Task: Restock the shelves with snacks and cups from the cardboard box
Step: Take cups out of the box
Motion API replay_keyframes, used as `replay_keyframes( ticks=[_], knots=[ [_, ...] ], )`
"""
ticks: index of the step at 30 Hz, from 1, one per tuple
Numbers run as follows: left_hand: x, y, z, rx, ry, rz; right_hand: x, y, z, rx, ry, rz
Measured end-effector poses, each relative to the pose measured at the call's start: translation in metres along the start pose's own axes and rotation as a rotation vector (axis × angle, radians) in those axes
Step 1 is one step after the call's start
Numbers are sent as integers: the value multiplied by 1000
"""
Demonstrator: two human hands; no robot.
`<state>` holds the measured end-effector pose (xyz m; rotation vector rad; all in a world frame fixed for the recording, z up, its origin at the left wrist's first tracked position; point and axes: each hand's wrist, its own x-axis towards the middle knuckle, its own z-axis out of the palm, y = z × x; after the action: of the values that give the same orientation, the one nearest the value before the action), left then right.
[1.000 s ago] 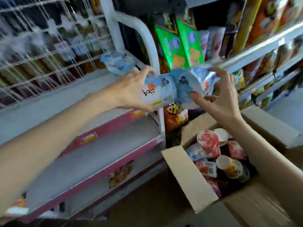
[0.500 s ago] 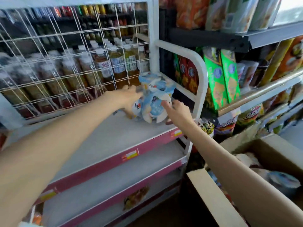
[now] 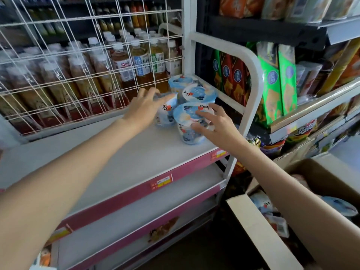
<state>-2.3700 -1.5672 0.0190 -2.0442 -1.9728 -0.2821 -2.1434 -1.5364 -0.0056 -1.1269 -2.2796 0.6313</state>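
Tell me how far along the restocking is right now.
Early. Four blue cups stand at the top shelf's back right corner. The left hand and right hand touch the front two with loose fingers. The cardboard box still holds cups and packets; the lower shelf looks bare.

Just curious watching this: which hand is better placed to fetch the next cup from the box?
Probably the right hand: its arm already passes over the cardboard box, while the left hand reaches from the far side.
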Motion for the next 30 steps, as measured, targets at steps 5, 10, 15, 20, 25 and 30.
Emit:
replay_keyframes(
  ticks=[5, 10, 15, 20, 25, 30],
  knots=[
    [-4, -1, 9, -96, 46, -56, 9, -14, 18, -309, 30, -192],
    [4, -17, 26, -132, 172, -66, 30, -20, 37, -671, 190, -242],
    [33, -36, 30, -112, 160, -120, 51, -25, 61, -793, 290, -252],
    [31, -46, 39, -23, 216, 0, 53, -22, 59, -779, 346, -323],
    [27, -60, 56, -264, 1, -29, 57, -20, 57, -815, 351, -329],
    [34, -51, 35, -226, -215, -211, 57, -25, 58, -712, 265, -297]
  ],
)
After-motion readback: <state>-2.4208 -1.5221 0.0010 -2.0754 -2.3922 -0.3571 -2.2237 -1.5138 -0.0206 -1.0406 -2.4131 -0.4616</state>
